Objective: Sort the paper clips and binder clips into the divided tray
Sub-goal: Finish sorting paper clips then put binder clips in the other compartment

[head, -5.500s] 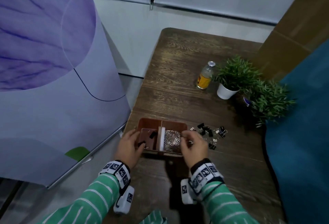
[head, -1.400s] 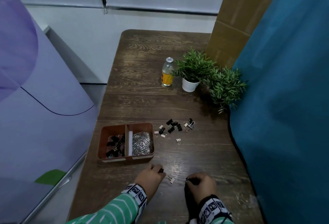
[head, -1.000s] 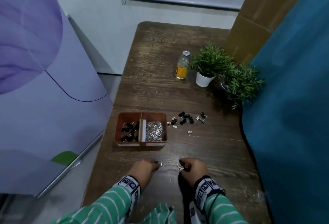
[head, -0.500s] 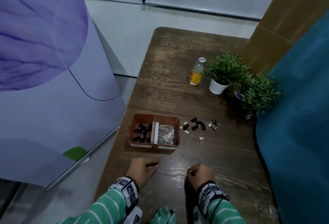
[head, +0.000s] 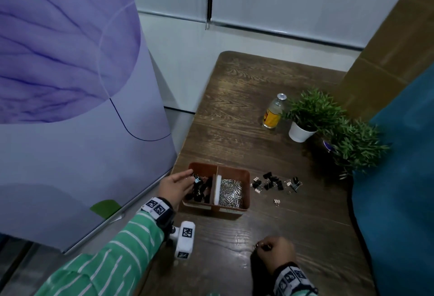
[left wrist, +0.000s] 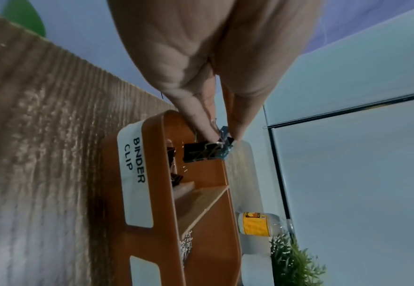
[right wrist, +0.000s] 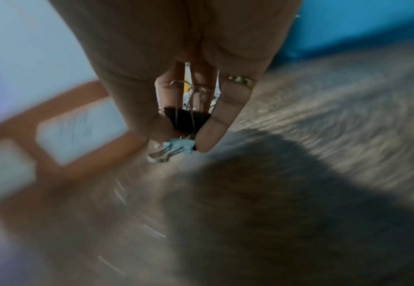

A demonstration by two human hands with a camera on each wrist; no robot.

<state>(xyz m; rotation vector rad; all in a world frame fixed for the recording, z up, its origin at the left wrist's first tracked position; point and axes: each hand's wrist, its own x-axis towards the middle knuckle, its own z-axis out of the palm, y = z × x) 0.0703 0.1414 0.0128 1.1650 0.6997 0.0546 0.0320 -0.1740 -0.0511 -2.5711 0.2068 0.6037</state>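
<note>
Fingers (left wrist: 201, 123) pinch binder clips (left wrist: 206, 151) above the tray (left wrist: 157, 174) compartment labelled BINDER CLIP.

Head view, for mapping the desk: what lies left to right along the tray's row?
left hand → binder clip compartment → paper clip compartment → loose binder clips
</note>
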